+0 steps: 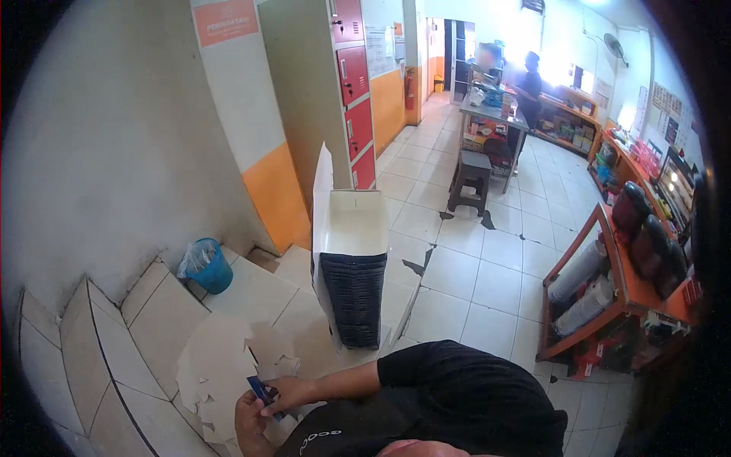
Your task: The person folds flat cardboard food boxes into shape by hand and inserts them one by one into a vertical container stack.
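Note:
A small dark blue flat piece (259,390) is held between my two hands; its exact kind is hard to make out. My right hand (292,391) comes in from the right with its fingers closed at the piece. On the lower side my left hand (252,419) is also closed at it. Beneath and beyond both hands lie white sheets with jagged, notched edges (215,354). Ahead of my right forearm stands a tall white carton (358,221), its side open, with a tight stack of dark flat pieces (352,301) inside.
A blue bin with a plastic bag (211,268) stands by the wall, beside tiled steps (126,354). Red lockers (355,76) rise behind the carton. Farther off are a grey stool (472,179), a metal table (487,113) and a person (529,80). An orange shelf (601,266) is at right.

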A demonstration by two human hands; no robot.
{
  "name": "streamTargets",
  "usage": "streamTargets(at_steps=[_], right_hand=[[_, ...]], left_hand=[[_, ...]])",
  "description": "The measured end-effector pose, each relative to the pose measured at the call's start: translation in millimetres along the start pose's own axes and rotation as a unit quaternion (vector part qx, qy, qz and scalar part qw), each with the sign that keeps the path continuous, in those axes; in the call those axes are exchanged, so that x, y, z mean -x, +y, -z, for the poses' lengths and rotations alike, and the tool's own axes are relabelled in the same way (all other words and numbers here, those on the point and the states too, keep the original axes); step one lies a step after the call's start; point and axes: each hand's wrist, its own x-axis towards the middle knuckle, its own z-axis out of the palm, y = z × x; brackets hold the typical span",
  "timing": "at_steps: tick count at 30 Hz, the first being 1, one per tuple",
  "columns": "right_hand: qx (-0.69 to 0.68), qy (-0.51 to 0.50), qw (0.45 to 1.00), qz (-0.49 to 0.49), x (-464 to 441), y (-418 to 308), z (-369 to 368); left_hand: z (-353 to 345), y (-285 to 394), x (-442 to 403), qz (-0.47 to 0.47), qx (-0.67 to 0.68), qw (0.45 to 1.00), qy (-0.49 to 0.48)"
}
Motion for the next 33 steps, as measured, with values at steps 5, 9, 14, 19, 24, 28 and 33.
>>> streamTargets(at_steps=[5, 9, 14, 19, 24, 28, 33], right_hand=[[-0.063, -0.008, 0.997, -0.032, 2.7, -4.7, 0.9], [-0.214, -0.044, 0.975, -0.027, 10.8, -7.9, 3.0], [-0.255, -0.078, 0.961, -0.079, 2.8, 11.1, 5.5], [0.003, -0.061, 0.992, -0.109, -7.6, 26.0, 23.7], [0.272, 0.247, 0.926, 0.081, 5.0, 26.6, 20.6], [0.382, 0.161, 0.852, 0.318, 37.0, -71.1, 15.3], [0.317, 0.203, 0.804, 0.461, 42.9, -76.2, 30.1]], left_hand=[[20.9, -9.7, -5.3, 0.043, 0.031, 0.998, 0.024], [10.0, -8.5, -3.3, 0.024, 0.034, 0.999, 0.018], [4.9, 4.6, 2.1, 0.064, -0.01, 0.997, 0.053], [28.7, 11.5, 5.5, -0.018, -0.042, 0.993, 0.109], [66.5, 57.3, 66.2, -0.385, -0.242, 0.869, 0.194], [-26.8, 95.5, 63.1, -0.394, -0.087, 0.873, 0.274], [-85.3, 90.4, 26.4, -0.365, 0.01, 0.909, 0.2]])
